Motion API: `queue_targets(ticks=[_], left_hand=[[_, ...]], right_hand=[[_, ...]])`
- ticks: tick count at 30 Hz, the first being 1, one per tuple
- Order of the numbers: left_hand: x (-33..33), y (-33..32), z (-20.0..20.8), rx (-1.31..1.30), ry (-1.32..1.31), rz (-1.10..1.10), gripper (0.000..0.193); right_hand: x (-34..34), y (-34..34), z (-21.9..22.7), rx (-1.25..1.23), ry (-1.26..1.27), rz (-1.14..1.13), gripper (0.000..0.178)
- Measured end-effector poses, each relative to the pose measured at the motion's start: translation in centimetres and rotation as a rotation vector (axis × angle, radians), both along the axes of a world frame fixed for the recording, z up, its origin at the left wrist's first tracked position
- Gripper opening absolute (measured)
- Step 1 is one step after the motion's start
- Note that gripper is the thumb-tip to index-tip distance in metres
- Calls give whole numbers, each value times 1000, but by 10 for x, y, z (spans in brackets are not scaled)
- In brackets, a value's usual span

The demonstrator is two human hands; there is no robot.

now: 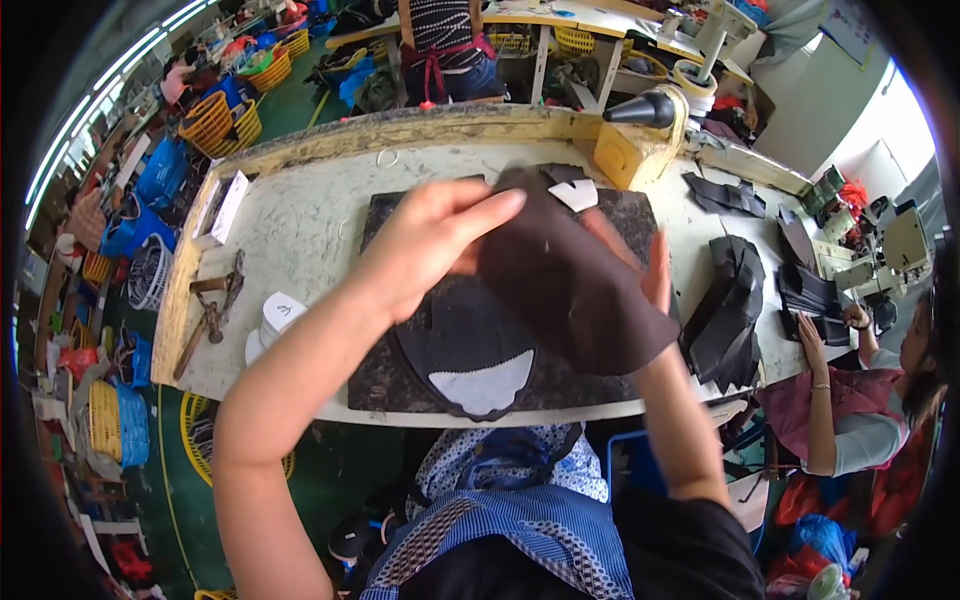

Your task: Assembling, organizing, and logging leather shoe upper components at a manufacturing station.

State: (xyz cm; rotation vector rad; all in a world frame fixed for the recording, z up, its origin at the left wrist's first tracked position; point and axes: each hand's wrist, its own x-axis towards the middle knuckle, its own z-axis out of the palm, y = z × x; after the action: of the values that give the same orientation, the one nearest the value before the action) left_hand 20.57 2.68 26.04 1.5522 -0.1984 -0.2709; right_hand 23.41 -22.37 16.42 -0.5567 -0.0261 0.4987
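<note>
My left hand (440, 232) is closed on the upper left edge of a dark brown shoe-upper piece (575, 290), thumb on top. The piece hangs tilted above the board, slightly blurred. Behind it is my right hand (652, 268), its visible fingers stretched out and apart; the piece hides its palm. Under them, on a dark worn cutting board (385, 370), lies a black shoe-upper piece (455, 325) with a pale grey patch (485, 384) at its near end. A small white cut piece (574, 194) shows just beyond the brown one.
Left on the bench lie hammers (212, 318), a white stack of patches (280, 315) and a white open box (222, 210). A yellow block with a black cone (640, 110) stands far right. Black pieces (728, 310) are stacked right, near a co-worker (860, 400).
</note>
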Motion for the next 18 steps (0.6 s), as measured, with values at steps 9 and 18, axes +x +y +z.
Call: queue_targets(ticks=[9, 18], left_hand=[[-72, 21, -82, -492, 456, 376, 38], [-198, 30, -93, 113, 17, 318, 35]], right_hand=[[-68, 14, -4, -767, -487, -238, 43], [-131, -3, 8, -775, -348, 125, 68]])
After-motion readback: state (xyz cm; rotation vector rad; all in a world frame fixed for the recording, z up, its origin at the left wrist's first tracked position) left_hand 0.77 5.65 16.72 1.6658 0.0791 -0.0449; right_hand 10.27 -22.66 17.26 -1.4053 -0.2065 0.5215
